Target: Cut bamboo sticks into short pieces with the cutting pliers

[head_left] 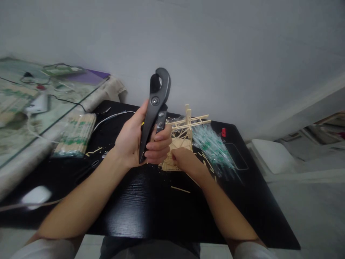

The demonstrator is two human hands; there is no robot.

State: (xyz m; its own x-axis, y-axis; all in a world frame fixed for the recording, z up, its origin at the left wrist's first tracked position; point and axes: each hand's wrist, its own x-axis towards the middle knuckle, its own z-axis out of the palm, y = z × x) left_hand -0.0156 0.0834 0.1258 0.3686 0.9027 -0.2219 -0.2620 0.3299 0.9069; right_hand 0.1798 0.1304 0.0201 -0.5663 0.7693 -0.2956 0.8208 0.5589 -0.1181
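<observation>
Forearms come in over the near edge of the black table (151, 212), and a loose stick (180, 189) lies just beyond them, near the right wrist. The right hand (185, 162) rests on the base of a small stick model (183, 138), fingers bent down onto it; whether they pinch it or only press cannot be told, as the left hand partly hides them. The left hand (134, 138) is lifted off the table just left of the model, fingers wrapped tight round the handles of a black cutter (155, 104). The cutter's long axis runs nearly upright, leaning a little to the right: handles low in the palm, hooked head at the top, pointing up and away toward the wall. The head looks closed or close to it. The main risk, as a judgement, is closeness. The cutter hangs right beside the model's thin cross-sticks, so a swing or a slip of the grip could knock them loose or tip the frame. The right fingers also sit near where the blade would come down, and a squeeze on the handles could nip them or snap a stick. Farther right lies a heap of clear wrappers (212, 147), which a sweeping elbow could push off the table. A wrapped bundle (75, 135) of sticks lies far left.
</observation>
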